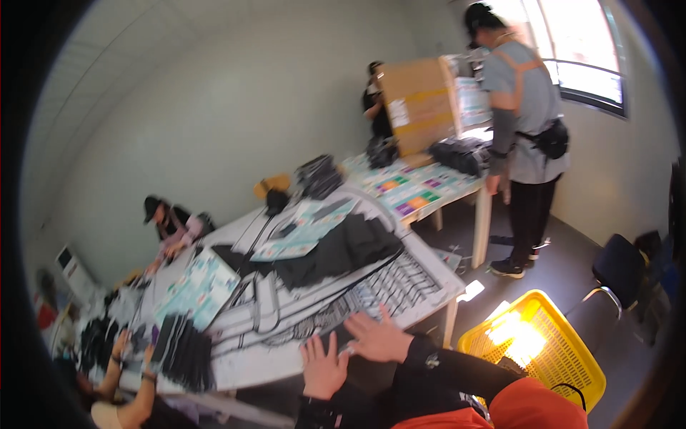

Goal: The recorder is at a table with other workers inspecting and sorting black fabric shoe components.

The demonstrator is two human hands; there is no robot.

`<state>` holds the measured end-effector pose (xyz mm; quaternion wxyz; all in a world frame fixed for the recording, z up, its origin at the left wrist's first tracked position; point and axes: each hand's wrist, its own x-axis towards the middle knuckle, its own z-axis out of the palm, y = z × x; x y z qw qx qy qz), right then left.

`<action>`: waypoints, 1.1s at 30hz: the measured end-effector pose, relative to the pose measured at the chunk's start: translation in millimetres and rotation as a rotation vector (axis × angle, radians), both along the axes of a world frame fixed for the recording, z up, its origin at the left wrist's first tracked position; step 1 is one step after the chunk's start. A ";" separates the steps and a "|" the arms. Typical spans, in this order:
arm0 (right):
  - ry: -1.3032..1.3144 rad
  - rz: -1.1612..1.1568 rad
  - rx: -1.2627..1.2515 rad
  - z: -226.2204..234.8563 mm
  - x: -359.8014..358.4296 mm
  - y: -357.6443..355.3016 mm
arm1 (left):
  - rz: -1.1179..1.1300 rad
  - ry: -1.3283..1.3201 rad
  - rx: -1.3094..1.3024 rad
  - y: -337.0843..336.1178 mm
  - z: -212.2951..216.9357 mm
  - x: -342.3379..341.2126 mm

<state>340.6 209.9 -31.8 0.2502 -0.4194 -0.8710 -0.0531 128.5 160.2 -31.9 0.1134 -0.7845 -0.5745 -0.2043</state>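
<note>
At the near edge of a white table (286, 361) with black line drawings, my left hand (325, 368) lies with its fingers stretched out. Close beside it, my right hand (379, 337) is spread flat, palm down. Between and just beyond my fingertips is a small dark piece, seemingly cloth (334, 340), which both hands appear to touch; its outline is partly hidden. Farther across the table a large black cloth (343, 250) is heaped, partly over a printed pale-blue sheet (293, 239).
A yellow plastic basket (572, 361) stands on the floor to my right. Left along the table are a stack of dark folded cloth (187, 350) and a co-worker's hands (121, 347). Another person (529, 107) stands beside a second table (421, 187) bearing a large cardboard box (416, 107).
</note>
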 end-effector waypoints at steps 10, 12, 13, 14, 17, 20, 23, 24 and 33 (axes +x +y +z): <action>-0.115 0.030 -0.034 1.4 6.0 11.4 | 0.085 0.015 0.006 -4.7 -0.3 1.3; -0.094 0.066 -0.037 -1.5 14.3 10.5 | 0.079 0.019 0.024 -3.3 -7.3 3.0; -0.076 0.063 -0.043 0.0 15.8 7.0 | 0.082 0.016 0.005 -5.4 -7.7 6.2; -0.080 0.076 -0.043 1.1 11.9 5.7 | 0.095 0.013 0.005 -7.0 -7.0 2.8; -0.064 0.065 -0.018 4.2 8.7 6.5 | 0.089 0.009 0.009 -6.0 -6.8 -0.8; -0.093 0.077 -0.052 3.0 4.2 7.0 | 0.113 0.014 -0.003 -10.7 -10.0 -7.5; -0.108 0.060 -0.048 0.3 6.7 7.4 | 0.120 -0.038 0.023 -5.7 -10.0 -6.1; -0.127 0.065 -0.035 0.4 6.8 6.0 | 0.112 -0.034 0.024 -12.6 -11.3 -7.8; -0.174 0.130 0.039 16.6 1.9 -21.6 | 0.393 -1.555 -0.411 -80.5 -30.0 -55.9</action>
